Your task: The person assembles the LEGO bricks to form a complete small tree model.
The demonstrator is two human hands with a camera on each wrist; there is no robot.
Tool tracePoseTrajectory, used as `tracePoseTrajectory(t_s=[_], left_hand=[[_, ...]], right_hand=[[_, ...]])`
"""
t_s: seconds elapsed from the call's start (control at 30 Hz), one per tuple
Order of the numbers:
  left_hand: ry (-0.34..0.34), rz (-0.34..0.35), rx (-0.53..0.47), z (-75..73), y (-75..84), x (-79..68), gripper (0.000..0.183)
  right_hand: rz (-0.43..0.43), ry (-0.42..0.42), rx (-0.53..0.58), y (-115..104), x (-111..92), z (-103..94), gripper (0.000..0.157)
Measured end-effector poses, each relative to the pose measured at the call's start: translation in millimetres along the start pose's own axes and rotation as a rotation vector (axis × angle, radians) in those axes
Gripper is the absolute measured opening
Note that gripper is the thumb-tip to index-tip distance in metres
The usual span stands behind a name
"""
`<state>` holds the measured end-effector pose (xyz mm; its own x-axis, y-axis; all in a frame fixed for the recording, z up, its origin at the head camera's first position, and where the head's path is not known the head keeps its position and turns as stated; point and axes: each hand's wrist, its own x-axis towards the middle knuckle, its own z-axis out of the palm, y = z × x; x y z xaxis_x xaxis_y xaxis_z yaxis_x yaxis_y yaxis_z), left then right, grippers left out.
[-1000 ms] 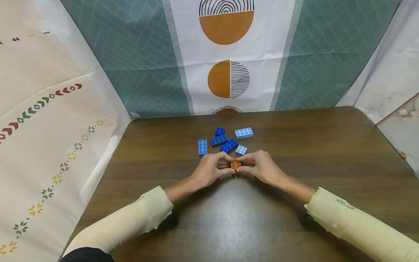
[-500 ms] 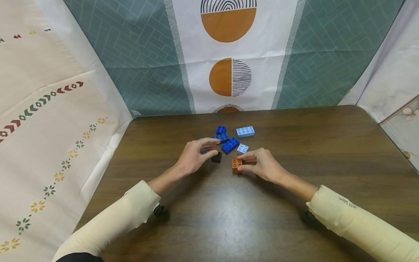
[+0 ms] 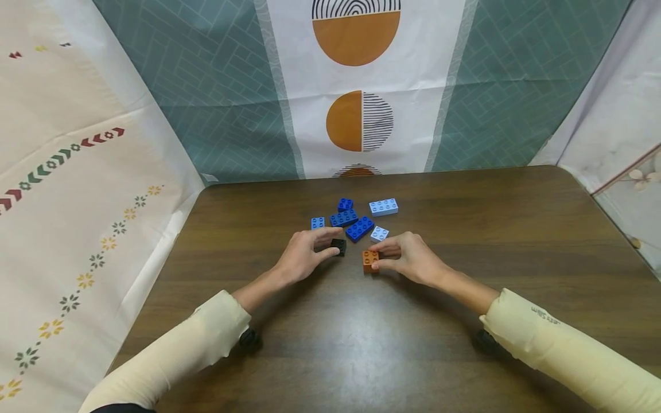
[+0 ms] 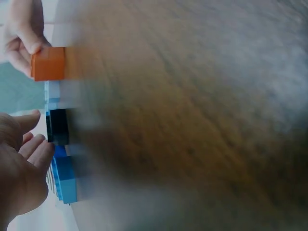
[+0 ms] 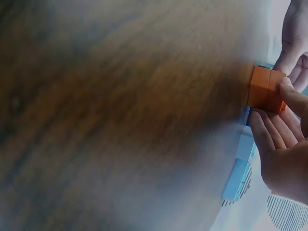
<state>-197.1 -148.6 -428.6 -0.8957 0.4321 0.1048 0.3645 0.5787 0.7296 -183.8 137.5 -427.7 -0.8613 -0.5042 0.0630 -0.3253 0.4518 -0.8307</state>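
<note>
My right hand [image 3: 413, 259] pinches an orange toy brick [image 3: 369, 267] between thumb and fingers on the table. A seam runs across the side of that orange brick [image 5: 260, 89] in the right wrist view. To its left, a small black toy brick [image 3: 339, 247] sits between the spread thumb and fingers of my left hand [image 3: 304, 253]. In the left wrist view, the left fingertips [image 4: 46, 148] are right by the black brick [image 4: 58, 126], with the thumb and fingers held apart.
Behind the hands lie dark blue bricks [image 3: 360, 229], a mid-blue brick [image 3: 317, 222] partly hidden by the left hand, and light blue bricks [image 3: 384, 207], [image 3: 379, 233]. The brown wooden table [image 3: 289, 355] ends at a patterned cloth [image 3: 232, 115] behind.
Both hands held the orange brick at first. The left hand has let go and moved left to the black brick. The right hand keeps its hold on the orange one.
</note>
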Motion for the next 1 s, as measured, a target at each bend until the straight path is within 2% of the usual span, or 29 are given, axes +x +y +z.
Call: tracePoseTrajectory(t_s=[0.33,0.77,1.0], left_hand=[[-0.010,0.024,-0.002,2.8,-6.4,-1.7,0.047],[-0.024,-0.008,-0.007,8.4,-9.4,0.3,0.046],[-0.031,-0.023,-0.017,9.5,-12.0,0.8,0.044]], right_hand=[[0.027,0.009,-0.008,2,-1,1.7,0.036],[0.045,0.004,-0.012,1,-2,1.9,0.037],[0.021,0.011,-0.013,2,-1,2.5,0.036]])
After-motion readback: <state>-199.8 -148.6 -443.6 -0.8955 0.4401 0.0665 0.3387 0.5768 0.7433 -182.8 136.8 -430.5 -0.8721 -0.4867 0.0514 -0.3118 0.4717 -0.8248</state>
